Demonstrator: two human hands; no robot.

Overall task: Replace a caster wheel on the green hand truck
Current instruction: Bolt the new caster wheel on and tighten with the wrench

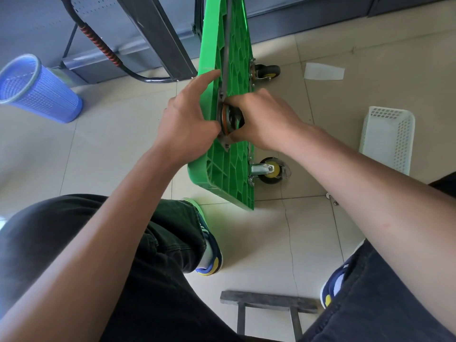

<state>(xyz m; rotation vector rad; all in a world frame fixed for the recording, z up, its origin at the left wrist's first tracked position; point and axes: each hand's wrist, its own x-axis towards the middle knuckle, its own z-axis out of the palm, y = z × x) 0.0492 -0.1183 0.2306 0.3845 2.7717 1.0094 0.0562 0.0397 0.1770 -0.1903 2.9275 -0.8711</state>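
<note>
The green hand truck (229, 174) stands on its edge on the tiled floor, ribbed underside toward me. A caster (228, 119) with a metal mounting plate sits against that underside at mid-height. My right hand (261, 117) curls around this caster from the right. My left hand (190, 119) rests on the platform's left edge, index finger stretched up along it and thumb touching the caster plate. Two mounted casters with yellow hubs stick out on the right, one near the bottom (270, 170) and one higher up (266, 71).
A blue mesh bin (37, 90) stands at left. A white perforated basket (387, 137) lies at right, a white paper (323, 71) beyond it. The truck's black handle with red grip (103, 45) lies by grey cabinets. A dark stool (269, 302) sits between my feet.
</note>
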